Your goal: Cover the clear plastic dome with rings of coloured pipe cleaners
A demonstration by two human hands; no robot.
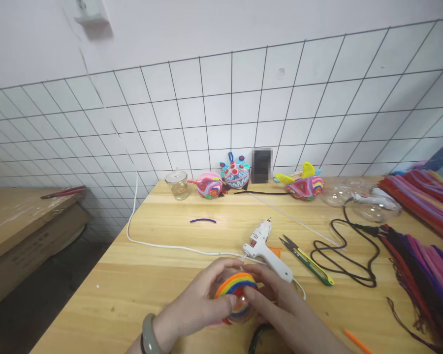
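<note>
Both hands up close: left hand (199, 307) and right hand (280, 305) cupped around a clear ball wrapped in rainbow pipe cleaners (236, 295), low over the wooden table (162, 265). Just behind, a white glue gun (266, 248), snips (306, 259). Finished critters (234, 173) by the wall.

Two bare hands, no gloves, no sleeves showing on the forearms. Left hand (195, 307) has a thick, smooth, grey-green bangle (148, 334) on the wrist. Right hand (284, 309) has a thin dark bangle (258, 339) on the wrist, partly cut off by the frame edge. No rings seen.
</note>
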